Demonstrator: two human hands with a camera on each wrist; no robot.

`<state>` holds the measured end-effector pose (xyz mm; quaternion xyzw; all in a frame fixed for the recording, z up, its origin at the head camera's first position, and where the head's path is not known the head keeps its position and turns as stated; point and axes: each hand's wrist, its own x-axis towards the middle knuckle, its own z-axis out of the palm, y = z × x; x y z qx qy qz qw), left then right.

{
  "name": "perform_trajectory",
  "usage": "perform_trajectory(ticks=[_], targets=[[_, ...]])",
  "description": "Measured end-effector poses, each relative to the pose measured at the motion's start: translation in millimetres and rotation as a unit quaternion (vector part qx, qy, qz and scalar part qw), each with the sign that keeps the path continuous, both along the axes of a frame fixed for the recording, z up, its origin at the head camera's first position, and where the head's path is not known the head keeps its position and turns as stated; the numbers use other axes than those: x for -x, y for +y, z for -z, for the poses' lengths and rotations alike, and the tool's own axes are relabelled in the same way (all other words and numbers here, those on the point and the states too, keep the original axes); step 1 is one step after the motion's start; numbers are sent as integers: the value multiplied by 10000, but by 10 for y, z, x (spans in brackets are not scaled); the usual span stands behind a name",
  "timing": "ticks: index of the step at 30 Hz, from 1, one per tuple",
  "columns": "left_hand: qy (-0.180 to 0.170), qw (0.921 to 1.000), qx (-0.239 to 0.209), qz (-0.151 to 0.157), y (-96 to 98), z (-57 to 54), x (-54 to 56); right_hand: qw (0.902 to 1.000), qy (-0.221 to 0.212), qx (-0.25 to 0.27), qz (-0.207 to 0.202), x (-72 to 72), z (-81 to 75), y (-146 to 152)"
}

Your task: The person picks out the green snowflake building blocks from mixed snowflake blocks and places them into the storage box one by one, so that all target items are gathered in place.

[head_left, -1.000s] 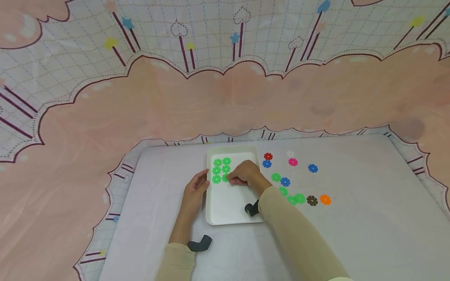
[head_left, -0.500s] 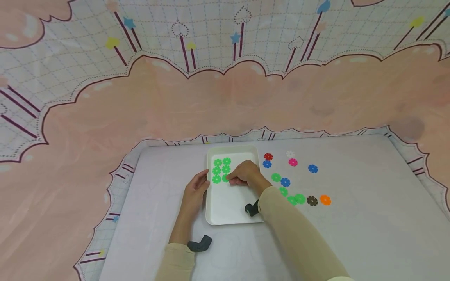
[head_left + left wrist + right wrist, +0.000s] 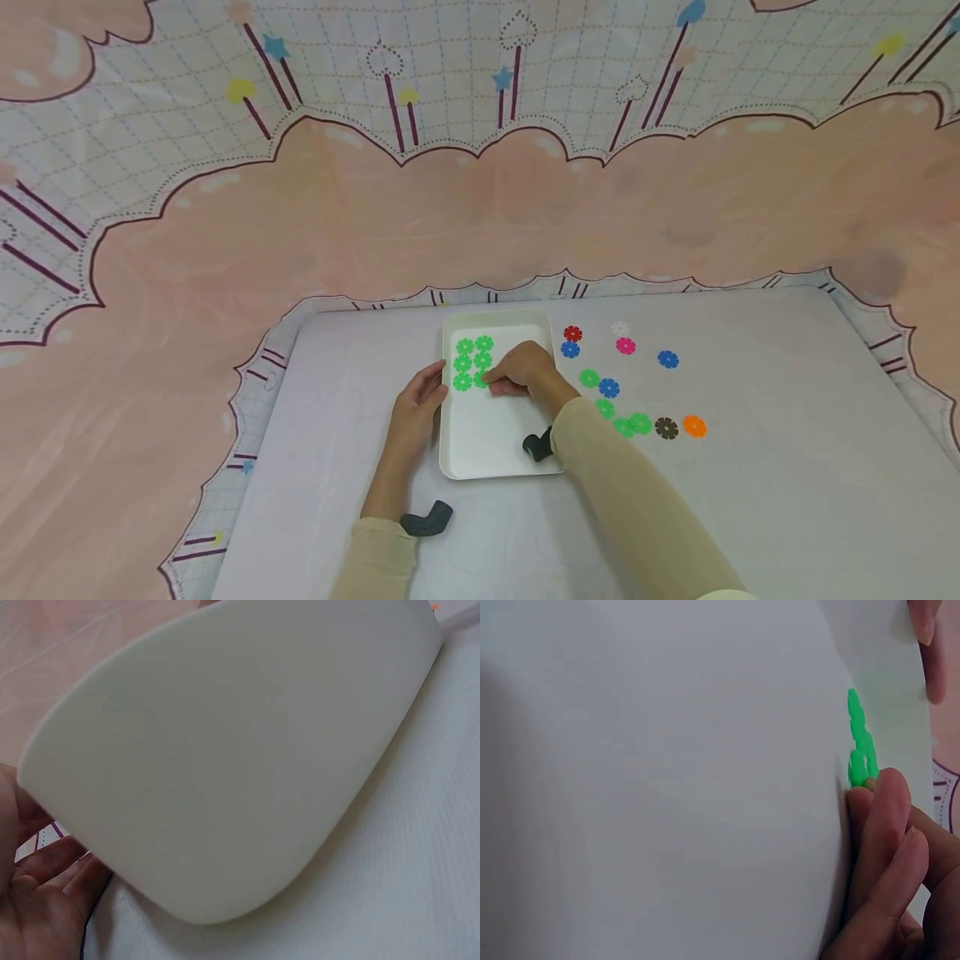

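Note:
My left hand (image 3: 415, 406) holds the left edge of a white rectangular tray (image 3: 495, 446), thumb and fingertips at its rim. The left wrist view shows the tray's outer wall (image 3: 225, 772) close up, with part of the hand (image 3: 45, 892) at lower left. My right hand (image 3: 527, 373) reaches inside the tray and pinches a green notched plastic disc (image 3: 480, 380) between thumb and fingertip. This disc is the nearest right one of a block of green discs (image 3: 462, 363) laid in two columns. In the right wrist view, curled fingers (image 3: 889, 825) partly hide the green discs (image 3: 857, 720).
Loose notched discs lie right of the tray: green ones (image 3: 640, 424), blue ones (image 3: 667, 359), red (image 3: 572, 333), pink (image 3: 625, 346), white (image 3: 619, 328), brown (image 3: 666, 428) and orange (image 3: 694, 427). A white cloth covers the table (image 3: 787, 500); a patterned curtain (image 3: 525, 217) hangs behind.

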<state>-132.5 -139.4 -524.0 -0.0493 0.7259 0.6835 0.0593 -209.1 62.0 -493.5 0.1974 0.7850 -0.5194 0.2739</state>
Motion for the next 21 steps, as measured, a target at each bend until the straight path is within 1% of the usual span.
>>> perform_trajectory(ticks=[5,15,21], targets=[[-4,10000,4,-7,-2,7,1,10000,1,-19,22,5,9,2],[-19,10000,-84,19,-9,28,13,9998,13,191,-36,14,22,23],[63,10000,-70,32,-11,30,18,9996,27,236,-121,7,3,34]])
